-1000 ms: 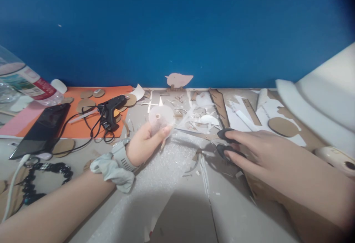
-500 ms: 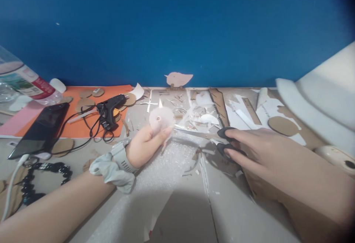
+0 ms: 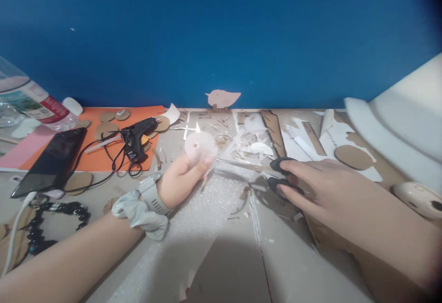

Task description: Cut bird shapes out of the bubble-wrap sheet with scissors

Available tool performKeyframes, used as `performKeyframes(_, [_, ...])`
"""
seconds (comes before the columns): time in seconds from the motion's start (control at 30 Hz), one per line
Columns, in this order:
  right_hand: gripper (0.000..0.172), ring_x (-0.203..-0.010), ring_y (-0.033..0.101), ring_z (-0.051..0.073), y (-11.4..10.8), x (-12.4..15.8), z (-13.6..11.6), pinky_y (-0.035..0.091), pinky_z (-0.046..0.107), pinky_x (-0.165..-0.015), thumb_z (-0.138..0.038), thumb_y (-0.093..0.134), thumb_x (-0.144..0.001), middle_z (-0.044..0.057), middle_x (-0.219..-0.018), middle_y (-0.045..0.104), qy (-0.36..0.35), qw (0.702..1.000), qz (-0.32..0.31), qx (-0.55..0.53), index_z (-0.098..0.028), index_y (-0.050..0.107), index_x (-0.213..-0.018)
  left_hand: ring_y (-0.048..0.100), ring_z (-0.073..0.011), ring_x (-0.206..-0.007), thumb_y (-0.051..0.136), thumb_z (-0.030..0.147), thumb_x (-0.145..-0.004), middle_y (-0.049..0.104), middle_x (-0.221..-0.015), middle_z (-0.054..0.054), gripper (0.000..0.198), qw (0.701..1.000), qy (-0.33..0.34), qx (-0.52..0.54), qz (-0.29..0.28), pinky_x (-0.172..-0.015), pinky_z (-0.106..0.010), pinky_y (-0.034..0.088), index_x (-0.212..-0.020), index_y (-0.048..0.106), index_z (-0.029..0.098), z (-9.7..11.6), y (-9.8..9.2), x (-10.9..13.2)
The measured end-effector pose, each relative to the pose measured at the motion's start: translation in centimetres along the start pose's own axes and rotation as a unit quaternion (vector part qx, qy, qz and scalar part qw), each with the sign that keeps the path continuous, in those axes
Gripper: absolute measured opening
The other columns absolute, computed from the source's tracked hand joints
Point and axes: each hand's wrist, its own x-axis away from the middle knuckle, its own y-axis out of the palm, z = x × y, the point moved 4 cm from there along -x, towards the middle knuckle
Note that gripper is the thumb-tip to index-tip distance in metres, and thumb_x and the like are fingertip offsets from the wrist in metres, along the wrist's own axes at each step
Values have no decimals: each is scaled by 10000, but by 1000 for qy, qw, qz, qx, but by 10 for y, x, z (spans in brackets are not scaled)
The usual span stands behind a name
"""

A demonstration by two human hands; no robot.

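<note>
Between the thumb and fingers of my left hand (image 3: 184, 174) is a pale, round, see-through disc (image 3: 204, 144) with a small ringed hole and a white pointed tip on top. My right hand (image 3: 321, 183) has its fingers through the black handles of a pair of scissors (image 3: 241, 165). The blades point left and reach the disc's right edge, beside my left fingertips. Whether they touch the disc I cannot tell. Bubble wrap (image 3: 207, 206) lies beneath my left hand. A pale pink bird-shaped cutout (image 3: 223, 99) stands behind, against the blue wall.
On the left lie a black glue gun (image 3: 134, 139) with its cable, an orange sheet (image 3: 103, 155), a phone (image 3: 51, 158), a plastic bottle (image 3: 37, 100) and a beaded bracelet (image 3: 57, 208). Paper scraps (image 3: 258, 148) litter the middle. Cardboard pieces (image 3: 354, 157) lie at right.
The disc has tipped very slightly to the left in my left hand. The scissors have shifted a little, with their handles slightly further apart.
</note>
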Motion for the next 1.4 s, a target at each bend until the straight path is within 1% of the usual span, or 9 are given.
performKeyframes(0.1, [252,-597,574,201,2,0,-1,354,282,-463,-382,425,-841,39,-692,635,5,1000,-9,-7,-207,562,-960,415,-61,-485,422,339,-885,443,-512,48,373,1000,2,-18,-3,-520,-193,370,-561,449,156,0,0,0])
performKeyframes(0.33, [300,-724,618,227,8,3,2,367,266,-436,-410,411,-853,67,-890,672,31,998,-50,-33,-229,542,-1052,405,-63,-474,420,328,-884,436,-501,50,373,998,17,-63,4,-515,-197,365,-552,449,160,6,0,1])
performKeyframes(0.53, [292,-654,616,212,7,1,3,375,266,-441,-416,431,-841,51,-800,675,53,994,-74,-63,-229,560,-1025,448,-73,-517,408,319,-892,463,-514,42,374,997,22,-73,-10,-586,-205,395,-560,469,158,6,1,1])
performKeyframes(0.7, [255,-626,611,200,2,-2,-2,365,257,-434,-385,451,-837,44,-769,672,54,995,-56,-62,-225,570,-995,448,-80,-501,400,341,-891,463,-498,39,390,997,7,-76,-14,-555,-209,392,-553,472,161,4,1,1])
performKeyframes(0.87, [235,-576,596,180,6,0,-5,352,246,-427,-385,446,-843,30,-717,661,41,997,-35,-58,-226,561,-974,395,-77,-448,407,352,-884,426,-468,52,375,998,-6,-67,-4,-494,-203,364,-566,476,167,4,0,2])
performKeyframes(1.07, [252,-548,588,193,10,0,-12,357,267,-465,-399,403,-850,24,-641,650,57,997,-22,-44,-224,551,-954,408,-73,-473,420,345,-880,453,-510,49,363,999,-7,-48,10,-522,-198,372,-575,483,160,4,-1,1])
performKeyframes(1.17, [227,-517,575,185,14,1,-19,363,300,-546,-398,391,-858,-23,-542,599,76,996,-36,-41,-242,530,-948,424,-75,-497,408,322,-888,474,-528,45,353,999,-1,-39,7,-550,-198,375,-585,487,159,4,-1,0])
performKeyframes(1.27, [226,-503,562,179,17,2,-24,346,339,-624,-412,387,-859,-39,-522,570,91,995,-34,-19,-246,516,-940,434,-78,-506,401,314,-892,477,-525,43,356,999,1,-40,2,-568,-204,375,-582,482,159,5,0,-1])
performKeyframes(1.4, [214,-536,570,195,16,3,-29,301,316,-588,-389,390,-854,-12,-554,584,87,996,-5,21,-227,517,-912,438,-79,-503,389,310,-897,470,-521,45,366,999,2,-43,-3,-586,-210,379,-577,481,158,6,0,-1])
